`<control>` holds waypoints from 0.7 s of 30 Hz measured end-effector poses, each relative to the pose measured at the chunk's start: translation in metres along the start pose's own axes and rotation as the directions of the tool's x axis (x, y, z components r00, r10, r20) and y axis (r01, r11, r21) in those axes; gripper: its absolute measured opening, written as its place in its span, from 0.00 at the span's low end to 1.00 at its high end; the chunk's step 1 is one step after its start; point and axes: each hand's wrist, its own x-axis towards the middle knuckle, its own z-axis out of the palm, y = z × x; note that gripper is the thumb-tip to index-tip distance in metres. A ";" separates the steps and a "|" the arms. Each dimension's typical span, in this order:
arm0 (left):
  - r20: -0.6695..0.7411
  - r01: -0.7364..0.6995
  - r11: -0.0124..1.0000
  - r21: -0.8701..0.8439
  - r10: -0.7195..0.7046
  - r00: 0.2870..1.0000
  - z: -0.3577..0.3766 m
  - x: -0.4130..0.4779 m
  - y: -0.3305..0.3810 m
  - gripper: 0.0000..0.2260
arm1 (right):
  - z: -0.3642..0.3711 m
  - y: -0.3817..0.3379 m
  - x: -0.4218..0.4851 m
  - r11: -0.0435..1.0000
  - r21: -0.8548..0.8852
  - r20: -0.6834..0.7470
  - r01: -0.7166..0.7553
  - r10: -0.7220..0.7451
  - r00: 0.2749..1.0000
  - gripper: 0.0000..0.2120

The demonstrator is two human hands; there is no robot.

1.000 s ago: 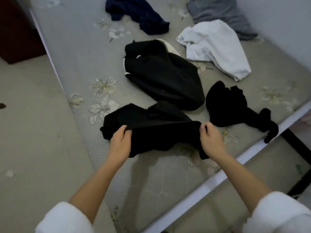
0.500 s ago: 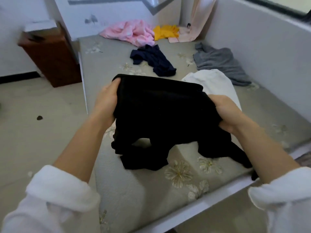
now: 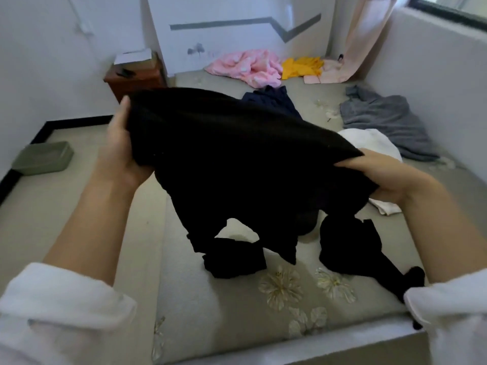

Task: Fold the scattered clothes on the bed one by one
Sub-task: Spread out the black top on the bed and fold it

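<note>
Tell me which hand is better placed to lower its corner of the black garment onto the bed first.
Probably the right hand: its grip on the black garment sits lower and over the bed; the left hand is higher, beyond the bed's edge, above the floor.

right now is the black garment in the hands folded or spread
Spread, not folded: left hand and right hand hold the black garment stretched between them, ends dangling.

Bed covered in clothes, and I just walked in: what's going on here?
A person holds a black garment up over the bed, left hand gripping one end, right hand the other, its lower end trailing down onto it. Nothing looks folded yet: another black piece, a white piece, a grey top, a navy item, a pink heap and a yellow item lie scattered.
</note>
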 end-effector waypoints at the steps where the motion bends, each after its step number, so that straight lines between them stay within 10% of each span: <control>1: 0.072 -0.047 0.995 -0.083 0.053 0.996 -0.002 0.002 0.005 0.22 | 0.001 -0.008 -0.002 0.985 0.148 0.046 0.089 -0.097 0.994 0.11; 5: 0.019 -0.028 0.998 -0.053 0.029 0.999 -0.014 0.029 -0.002 0.19 | 0.007 -0.014 0.041 0.954 0.232 -0.129 0.192 -0.166 0.978 0.09; 11: -0.307 0.326 0.892 0.312 -0.230 0.923 -0.067 0.078 -0.073 0.18 | 0.015 0.054 0.149 0.968 0.081 -0.394 -0.237 0.249 0.885 0.08; 16: -0.187 0.221 0.928 0.301 -0.170 0.968 -0.086 0.117 -0.106 0.18 | 0.022 0.066 0.207 0.936 0.351 -0.264 0.017 0.082 0.961 0.14; 21: -0.324 0.542 0.705 0.457 -0.436 0.840 -0.133 0.113 -0.206 0.44 | 0.051 0.170 0.226 0.927 -0.047 -0.350 -0.372 0.334 0.875 0.23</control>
